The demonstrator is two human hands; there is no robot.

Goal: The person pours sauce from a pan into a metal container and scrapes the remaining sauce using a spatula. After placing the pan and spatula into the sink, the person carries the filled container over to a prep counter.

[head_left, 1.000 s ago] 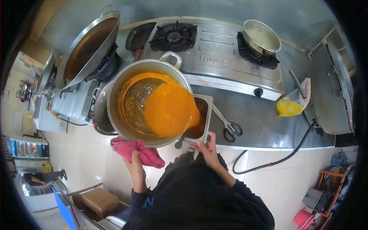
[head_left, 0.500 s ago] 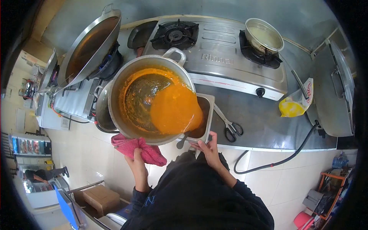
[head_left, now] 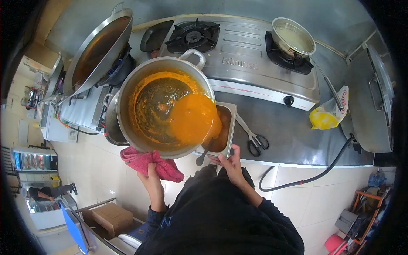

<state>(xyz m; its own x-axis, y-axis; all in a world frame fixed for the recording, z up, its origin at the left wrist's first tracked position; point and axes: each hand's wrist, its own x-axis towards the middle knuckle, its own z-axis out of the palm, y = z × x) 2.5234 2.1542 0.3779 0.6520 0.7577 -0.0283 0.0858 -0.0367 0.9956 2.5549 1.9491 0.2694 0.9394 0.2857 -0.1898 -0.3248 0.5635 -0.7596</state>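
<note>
Over the steel container [head_left: 233,123], we hold tilted the pot [head_left: 123,97] of smooth orange sauce [head_left: 193,123]; left hand [head_left: 153,187] closed on pink cloth [head_left: 148,163], right hand [head_left: 231,168] closed on container's edge.

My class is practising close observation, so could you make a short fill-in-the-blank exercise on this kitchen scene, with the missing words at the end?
1. The pink cloth is in the ____ hand.
2. The sauce in the pot is ____ in colour.
3. On the counter, beside the tray, lies a pair of ____.
4. The raised name on the stove reads ____.

Missing words: left; orange; scissors; Rinnai.
</note>
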